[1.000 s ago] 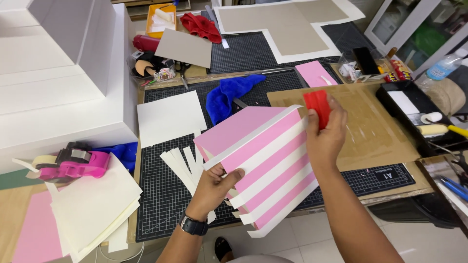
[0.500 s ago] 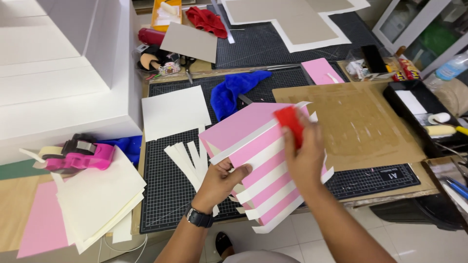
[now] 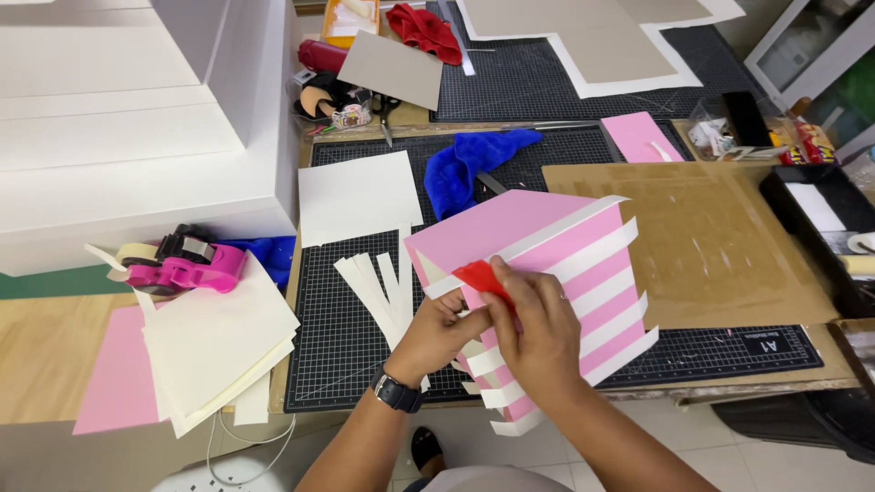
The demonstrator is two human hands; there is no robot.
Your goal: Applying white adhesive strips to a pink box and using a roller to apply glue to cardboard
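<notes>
A pink box with white stripes (image 3: 583,264) is held tilted above the black cutting mat (image 3: 365,346), near the table's front edge. My left hand (image 3: 437,333) grips the box's lower left side; a dark watch is on its wrist. My right hand (image 3: 538,328) presses a small red scraper (image 3: 478,275) against a white stripe on the box's near face. Several loose white paper strips (image 3: 378,287) lie fanned on the mat just left of the box.
A white sheet (image 3: 358,196) and a blue cloth (image 3: 474,164) lie on the mat behind the box. A brown cardboard sheet (image 3: 702,237) is at right. A pink tape dispenser (image 3: 187,264) and stacked cream paper (image 3: 214,342) are at left, beside a big white box (image 3: 137,128).
My right hand has slid the red scraper from the box's upper right corner down and left along the stripes to the near face. The box has tilted and come closer to me.
</notes>
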